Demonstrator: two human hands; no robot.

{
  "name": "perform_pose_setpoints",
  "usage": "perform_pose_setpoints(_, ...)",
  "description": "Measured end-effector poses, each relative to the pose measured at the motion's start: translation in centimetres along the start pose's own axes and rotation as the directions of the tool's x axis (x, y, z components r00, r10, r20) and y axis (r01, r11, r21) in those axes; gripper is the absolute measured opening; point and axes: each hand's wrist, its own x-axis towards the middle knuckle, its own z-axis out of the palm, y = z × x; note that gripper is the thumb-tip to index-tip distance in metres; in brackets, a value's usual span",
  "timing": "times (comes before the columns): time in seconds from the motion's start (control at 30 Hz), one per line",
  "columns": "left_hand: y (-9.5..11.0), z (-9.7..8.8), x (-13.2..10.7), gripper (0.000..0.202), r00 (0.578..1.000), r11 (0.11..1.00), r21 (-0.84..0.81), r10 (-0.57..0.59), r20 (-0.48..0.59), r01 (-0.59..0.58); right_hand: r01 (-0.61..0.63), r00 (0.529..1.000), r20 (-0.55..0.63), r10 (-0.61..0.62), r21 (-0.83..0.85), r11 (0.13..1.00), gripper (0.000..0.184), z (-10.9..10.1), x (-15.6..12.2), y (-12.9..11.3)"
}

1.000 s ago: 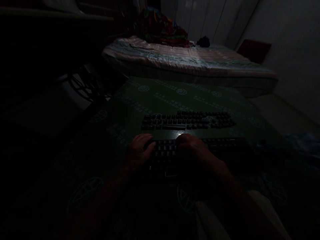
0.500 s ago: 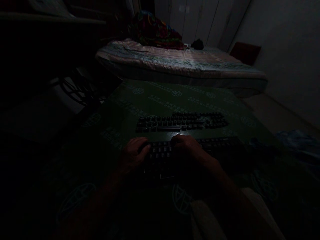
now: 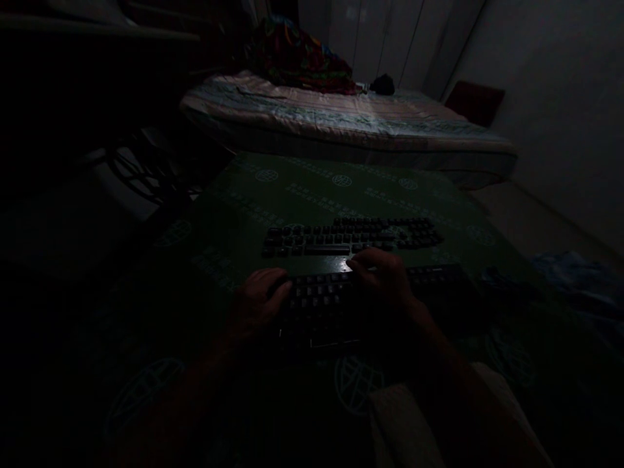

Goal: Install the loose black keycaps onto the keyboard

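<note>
The room is very dark. A dark keyboard (image 3: 429,276) lies on the green patterned table cover (image 3: 312,188) right in front of me. My left hand (image 3: 256,305) rests at its left end, fingers curled against the edge. My right hand (image 3: 385,279) is over the keys near the far edge, fingers bent and drawn together at the tips; whatever they pinch is too dark to see. A second row of dark keys (image 3: 351,237), like another keyboard, lies just beyond, with a small bright glint on the table between the two.
A bed (image 3: 351,120) with a striped sheet and a colourful bundle (image 3: 297,55) stands past the table. There is a dark chair frame (image 3: 136,172) at left, a red cushion (image 3: 475,104) against the right wall, and pale cloth (image 3: 404,422) on my lap.
My right hand has moved forward and right, from the keyboard's middle to its far edge. My left hand has stayed put. The view has shifted slightly.
</note>
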Motion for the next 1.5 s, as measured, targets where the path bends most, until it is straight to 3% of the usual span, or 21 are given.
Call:
perform_pose_setpoints(0.1,0.0,-0.1,0.1,0.032,1.0,1.0,0.006,-0.009,0.003,0.009,0.157,0.987,0.051,-0.152,-0.128,0.979,0.02,0.7,-0.3,-0.8)
perform_pose_setpoints(0.17,0.2,-0.2,0.1,0.033,1.0,1.0,0.013,-0.028,0.008,0.028,0.306,0.952,0.078,-0.296,-0.192,0.933,0.024,1.4,-0.6,-1.6)
perform_pose_setpoints(0.33,0.7,-0.5,0.1,0.034,0.999,0.999,0.009,-0.036,0.036,0.035,0.622,0.767,-0.014,-0.642,-0.231,0.748,0.025,3.6,-1.6,-4.2)
perform_pose_setpoints(0.4,0.6,-0.5,0.1,0.035,0.999,0.999,0.012,-0.042,0.028,0.042,0.69,0.701,-0.041,-0.712,-0.218,0.691,0.023,4.3,-2.0,-5.0)
perform_pose_setpoints(0.47,0.5,-0.4,0.1,0.036,0.998,0.998,0.018,-0.055,0.015,0.055,0.727,0.665,-0.025,-0.746,-0.205,0.655,0.022,4.9,-2.5,-5.6)
perform_pose_setpoints(0.63,0.5,-0.3,0.0,0.034,0.999,0.999,0.022,-0.033,0.016,0.033,0.748,0.66,0.086,-0.746,-0.166,0.643,0.024,6.1,-3.4,-6.1)
perform_pose_setpoints(0.93,0.8,-0.6,-0.1,0.031,1.0,0.999,0.03,-0.024,0.009,0.024,0.764,0.645,0.166,-0.746,-0.161,0.625,0.024,7.0,-4.0,-6.3)
perform_pose_setpoints(1.2,0.6,-0.5,-0.2,0.031,1.0,1.0,0.013,-0.015,-0.003,0.015,0.776,0.627,0.082,-0.775,-0.16,0.61,0.025,7.1,-4.0,-6.5)
perform_pose_setpoints(1.5,0.6,-0.5,-0.2,0.027,0.999,0.999,-0.001,-0.035,0.001,0.035,0.783,0.621,0.127,-0.773,-0.132,0.608,0.033,7.2,-4.3,-6.9)
